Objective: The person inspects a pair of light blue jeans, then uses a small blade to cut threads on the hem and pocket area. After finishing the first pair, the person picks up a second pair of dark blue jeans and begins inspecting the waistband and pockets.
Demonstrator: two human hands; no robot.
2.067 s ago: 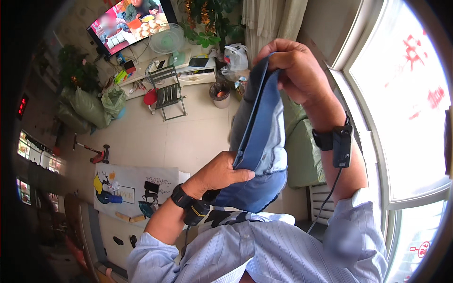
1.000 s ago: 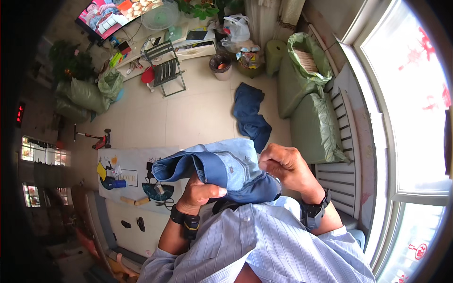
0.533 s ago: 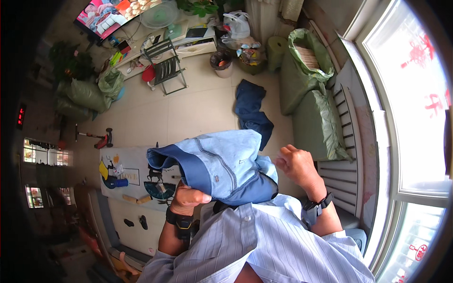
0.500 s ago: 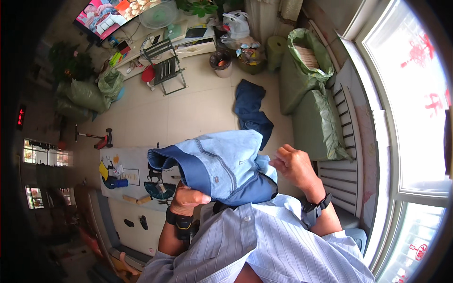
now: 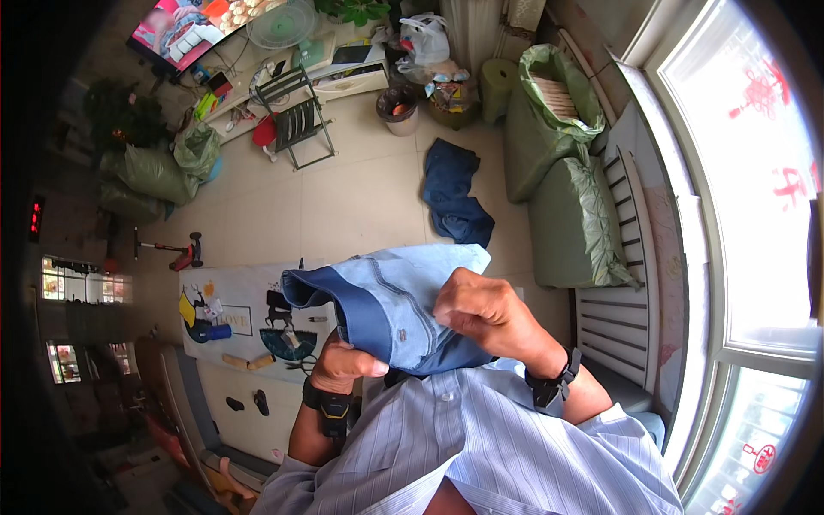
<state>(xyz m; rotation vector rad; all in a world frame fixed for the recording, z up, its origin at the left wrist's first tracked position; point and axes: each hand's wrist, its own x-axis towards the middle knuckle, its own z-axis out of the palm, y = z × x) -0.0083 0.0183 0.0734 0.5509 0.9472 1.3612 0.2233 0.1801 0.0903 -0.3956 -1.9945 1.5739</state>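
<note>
A light-blue denim garment (image 5: 399, 279) with a wide dark-blue band (image 5: 365, 322) is held up in front of the wearer's striped shirt (image 5: 412, 429), the band's open end turned toward ten o'clock. With the garment as the clock's centre, the band is clamped at about eight o'clock by the left hand (image 5: 339, 365), its thumb laid over the edge. At three o'clock the right hand (image 5: 489, 318) is seen in front of the cloth, fingers curled; whether fabric is pinched there cannot be told. On the tiled floor (image 5: 343, 202), a crumpled dark-blue denim piece (image 5: 459, 193) is seen at one o'clock. Stuffed green sacks (image 5: 571, 227) are placed at two, a waste bin (image 5: 400, 123) at twelve, and a folding chair (image 5: 300, 124) at eleven. At nine, a table is covered by a white patterned cloth (image 5: 223, 343).
</note>
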